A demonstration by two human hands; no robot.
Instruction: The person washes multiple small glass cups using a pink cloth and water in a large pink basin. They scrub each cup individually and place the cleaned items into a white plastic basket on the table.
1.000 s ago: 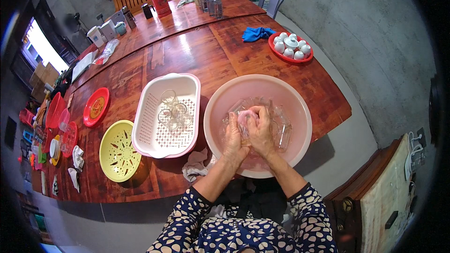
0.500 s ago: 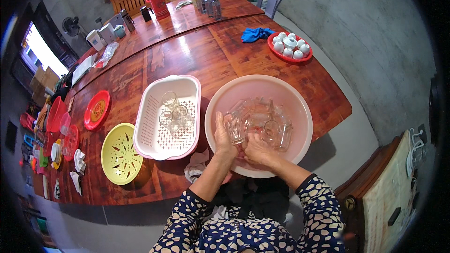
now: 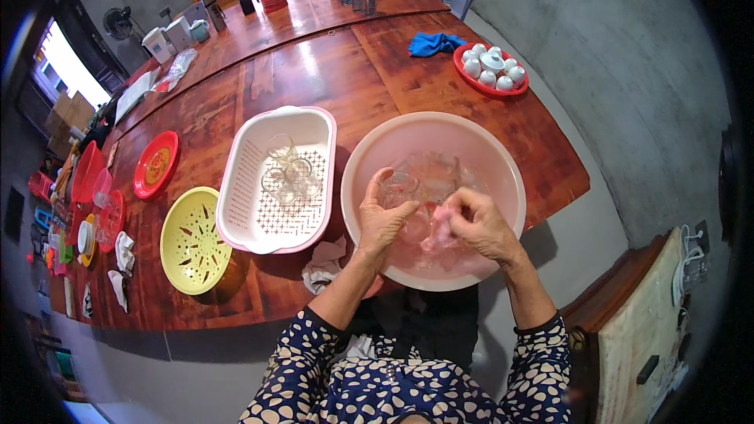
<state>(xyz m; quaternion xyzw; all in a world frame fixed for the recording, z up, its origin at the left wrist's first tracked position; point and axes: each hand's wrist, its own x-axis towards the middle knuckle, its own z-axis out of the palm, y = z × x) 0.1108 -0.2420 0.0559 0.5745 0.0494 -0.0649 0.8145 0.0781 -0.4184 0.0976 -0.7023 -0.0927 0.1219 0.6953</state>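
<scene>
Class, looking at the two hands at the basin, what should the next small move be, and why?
Probably bring the pink cloth to the glass: the right hand pinches the cloth close by, while the left hand steadies the glass over the basin.

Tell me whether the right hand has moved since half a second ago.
Yes. Judged against the pink basin, the right hand has shifted from near its middle toward its right side.

Head-worn fisheye view, facing forward and down, near pink basin (image 3: 488, 159)
</scene>
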